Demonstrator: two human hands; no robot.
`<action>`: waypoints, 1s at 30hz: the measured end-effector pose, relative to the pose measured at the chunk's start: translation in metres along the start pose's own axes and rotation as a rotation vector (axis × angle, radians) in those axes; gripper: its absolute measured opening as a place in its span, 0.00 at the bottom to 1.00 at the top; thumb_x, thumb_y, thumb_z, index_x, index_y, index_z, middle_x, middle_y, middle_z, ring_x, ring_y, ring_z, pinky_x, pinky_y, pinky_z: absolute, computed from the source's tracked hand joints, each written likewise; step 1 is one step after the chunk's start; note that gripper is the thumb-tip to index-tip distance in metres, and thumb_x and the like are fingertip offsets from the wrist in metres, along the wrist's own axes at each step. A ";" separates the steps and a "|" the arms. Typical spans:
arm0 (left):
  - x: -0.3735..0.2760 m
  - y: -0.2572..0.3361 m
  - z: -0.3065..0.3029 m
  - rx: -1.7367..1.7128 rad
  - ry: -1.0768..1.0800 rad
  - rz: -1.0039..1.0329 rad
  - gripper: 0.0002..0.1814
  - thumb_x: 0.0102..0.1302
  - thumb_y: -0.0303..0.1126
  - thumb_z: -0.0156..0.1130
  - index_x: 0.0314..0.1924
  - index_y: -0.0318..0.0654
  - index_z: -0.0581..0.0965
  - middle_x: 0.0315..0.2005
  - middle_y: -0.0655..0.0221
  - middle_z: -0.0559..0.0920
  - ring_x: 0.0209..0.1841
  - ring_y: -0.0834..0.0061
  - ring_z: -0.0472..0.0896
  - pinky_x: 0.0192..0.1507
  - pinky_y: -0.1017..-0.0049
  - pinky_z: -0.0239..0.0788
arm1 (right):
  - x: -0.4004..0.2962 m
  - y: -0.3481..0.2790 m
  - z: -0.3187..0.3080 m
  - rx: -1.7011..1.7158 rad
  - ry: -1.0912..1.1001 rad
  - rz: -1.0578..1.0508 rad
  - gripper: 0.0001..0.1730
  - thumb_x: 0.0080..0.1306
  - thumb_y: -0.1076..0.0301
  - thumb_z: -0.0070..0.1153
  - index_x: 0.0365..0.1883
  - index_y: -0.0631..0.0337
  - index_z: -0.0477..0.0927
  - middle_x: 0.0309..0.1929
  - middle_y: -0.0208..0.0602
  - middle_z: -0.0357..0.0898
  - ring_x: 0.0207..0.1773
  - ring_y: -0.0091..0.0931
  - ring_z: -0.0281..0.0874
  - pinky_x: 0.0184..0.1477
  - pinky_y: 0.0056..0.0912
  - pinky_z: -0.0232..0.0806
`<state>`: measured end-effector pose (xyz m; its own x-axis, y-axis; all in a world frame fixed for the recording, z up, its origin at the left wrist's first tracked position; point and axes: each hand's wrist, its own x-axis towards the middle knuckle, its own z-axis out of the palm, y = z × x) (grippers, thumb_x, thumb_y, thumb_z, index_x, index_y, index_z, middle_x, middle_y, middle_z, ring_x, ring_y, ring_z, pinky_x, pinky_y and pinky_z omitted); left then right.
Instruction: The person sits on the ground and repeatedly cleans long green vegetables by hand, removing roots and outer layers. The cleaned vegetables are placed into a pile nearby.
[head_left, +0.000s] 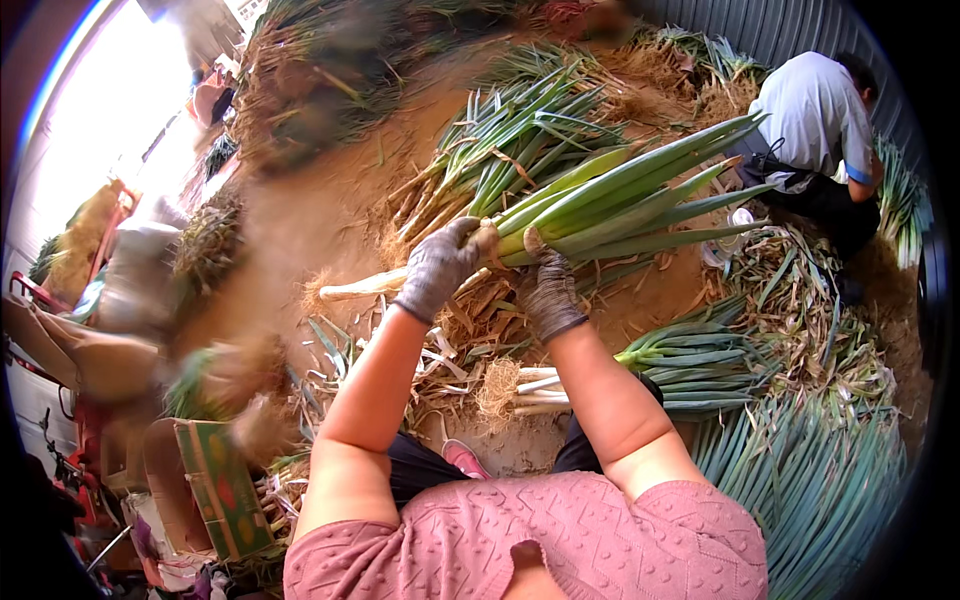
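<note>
My left hand (444, 268), in a grey knit glove, is closed around the stalk of a large green onion (600, 206) just below its leaves. The white shank and root end stick out to the left of that hand, and the broad green leaves fan toward the upper right. My right hand (550, 289), gloved the same way, grips the base of the leaves from the near side, thumb upward. Under my right forearm lies a bundle of green onions (694, 364) with pale stalks and bushy roots (501, 390). Dry peeled husks (442, 352) litter the ground below my hands.
Beyond my hands lies a heap of untrimmed green onions (495, 157). A bent-over person (806, 124) works at the upper right, near a white tub (724, 244). Leaf waste (802, 300) and more onions (810, 480) line the right. A cardboard box (225, 487) stands lower left.
</note>
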<state>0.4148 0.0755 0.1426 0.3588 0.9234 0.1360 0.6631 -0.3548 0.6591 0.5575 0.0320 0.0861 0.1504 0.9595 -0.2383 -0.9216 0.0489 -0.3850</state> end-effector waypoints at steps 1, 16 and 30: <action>0.008 0.005 0.002 -0.088 -0.048 -0.101 0.18 0.63 0.48 0.57 0.38 0.41 0.79 0.25 0.65 0.82 0.28 0.69 0.80 0.32 0.68 0.70 | -0.001 0.001 0.000 -0.032 0.012 -0.031 0.38 0.50 0.61 0.69 0.56 0.58 0.63 0.49 0.39 0.70 0.49 0.35 0.73 0.44 0.39 0.77; -0.084 -0.251 -0.143 1.346 0.066 -0.620 0.11 0.58 0.39 0.54 0.35 0.47 0.82 0.33 0.67 0.84 0.38 0.69 0.83 0.36 0.68 0.71 | 0.003 -0.081 -0.025 -0.311 0.261 -0.336 0.35 0.54 0.54 0.66 0.55 0.64 0.68 0.50 0.34 0.72 0.48 0.29 0.68 0.53 0.33 0.64; -0.093 -0.210 -0.096 0.676 0.208 -0.204 0.18 0.63 0.42 0.53 0.49 0.43 0.75 0.47 0.56 0.77 0.48 0.56 0.76 0.50 0.65 0.66 | 0.025 -0.097 -0.041 -0.058 0.465 -0.525 0.26 0.56 0.58 0.64 0.51 0.53 0.70 0.44 0.33 0.72 0.44 0.29 0.71 0.44 0.40 0.69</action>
<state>0.1791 0.0780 0.0621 0.0977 0.9656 0.2408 0.9877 -0.1237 0.0953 0.6657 0.0395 0.0809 0.7195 0.5944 -0.3590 -0.6665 0.4457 -0.5976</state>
